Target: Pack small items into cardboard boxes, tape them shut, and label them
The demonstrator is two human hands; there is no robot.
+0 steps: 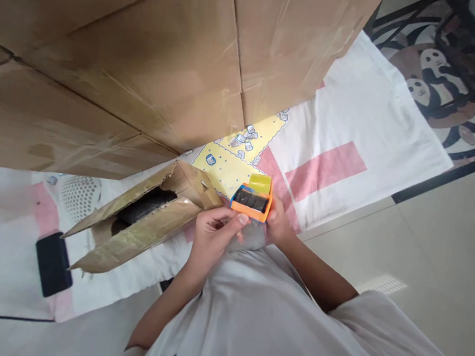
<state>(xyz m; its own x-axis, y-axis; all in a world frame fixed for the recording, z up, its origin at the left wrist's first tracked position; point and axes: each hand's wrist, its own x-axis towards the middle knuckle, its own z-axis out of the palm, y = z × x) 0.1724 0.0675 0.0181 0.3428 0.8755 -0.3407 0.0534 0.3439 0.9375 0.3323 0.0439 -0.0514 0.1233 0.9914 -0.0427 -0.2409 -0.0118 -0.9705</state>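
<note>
Both hands hold an orange toy (pixel 252 200) close to the chest: the left hand (pixel 211 237) pinches its near edge, the right hand (pixel 277 222) grips its right end. The open box (pixel 144 222) lies just left. A loose pinch could let the toy slip.

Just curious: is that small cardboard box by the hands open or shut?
Open: the small cardboard box has its flaps spread, showing a dark inside.

- A large flattened cardboard sheet (pixel 148 63) fills the frame from nine to one o'clock.
- A dark phone (pixel 53 264) lies at eight o'clock on a white-and-pink cloth (pixel 363 134).
- A panda-patterned rug (pixel 447 92) sits at two o'clock.
</note>
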